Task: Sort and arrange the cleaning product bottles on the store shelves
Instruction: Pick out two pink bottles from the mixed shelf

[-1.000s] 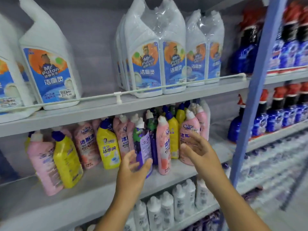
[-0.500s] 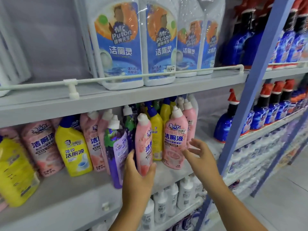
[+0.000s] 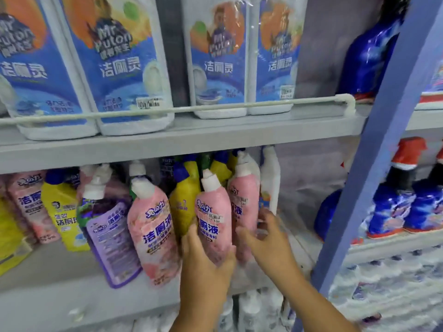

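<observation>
Mid shelf (image 3: 60, 279): pink bottle (image 3: 213, 221) stands upright, neck up, btwn both hands. L hand (image 3: 203, 262) grips its base from below-left; R hand (image 3: 266, 238), fingers spread, touches the next pink bottle (image 3: 244, 200) to the right.

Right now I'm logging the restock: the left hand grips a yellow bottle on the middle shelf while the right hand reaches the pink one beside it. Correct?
Not quite. In the head view the left hand grips a pink bottle, not a yellow one. The rest holds: it stands on the middle shelf, and the right hand reaches the pink neighbour.
</observation>
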